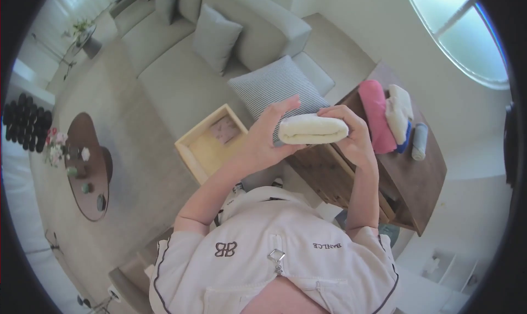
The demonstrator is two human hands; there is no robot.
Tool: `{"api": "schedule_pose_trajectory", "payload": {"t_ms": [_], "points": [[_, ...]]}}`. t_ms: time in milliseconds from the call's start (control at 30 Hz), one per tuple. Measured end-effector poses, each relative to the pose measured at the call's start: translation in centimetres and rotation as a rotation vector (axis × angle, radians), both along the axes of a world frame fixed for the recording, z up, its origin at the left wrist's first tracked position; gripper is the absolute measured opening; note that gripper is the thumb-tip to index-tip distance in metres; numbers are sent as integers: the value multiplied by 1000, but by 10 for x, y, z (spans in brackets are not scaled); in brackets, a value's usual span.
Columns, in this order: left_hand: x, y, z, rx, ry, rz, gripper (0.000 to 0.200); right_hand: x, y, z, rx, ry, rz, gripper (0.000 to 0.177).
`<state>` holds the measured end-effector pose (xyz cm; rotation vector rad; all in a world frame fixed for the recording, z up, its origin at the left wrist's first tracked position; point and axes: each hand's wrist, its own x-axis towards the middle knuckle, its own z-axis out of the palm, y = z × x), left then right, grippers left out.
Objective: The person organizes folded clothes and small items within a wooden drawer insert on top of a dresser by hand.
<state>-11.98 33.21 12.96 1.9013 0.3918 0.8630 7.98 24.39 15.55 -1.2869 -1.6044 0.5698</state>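
Between my two hands is a folded cream towel (313, 129), a thick compact pad held up in front of my chest. My left hand (268, 135) cups its left end, thumb raised and apart from the cloth, fingers running beneath. At the other end, my right hand (354, 134) grips it with fingers over the top corner and along the side. Below and left of the towel lies an open light-wood drawer or box (189, 157) with a pink patterned piece (225, 130) inside, partly hidden by my left forearm.
On the dark wooden cabinet (413, 185) to the right lie a pink folded cloth (376, 116), a white cloth (399, 108), a bit of blue fabric and a grey roll (419, 141). A grey sofa (170, 78) with a striped cushion (277, 86) is ahead; an oval table (90, 166) stands left.
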Motion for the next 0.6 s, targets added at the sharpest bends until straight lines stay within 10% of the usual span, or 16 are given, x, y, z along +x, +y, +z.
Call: {"api": "schedule_pose_trajectory", "payload": {"t_ms": [400,600], "points": [[-81,21,-76,-44,-25,368,70,-102,46,-48,522,-441,-107,23],[-104,34,-83,-378,-45,342,71,-127,63,-86,-257,640,-131,40]]}}
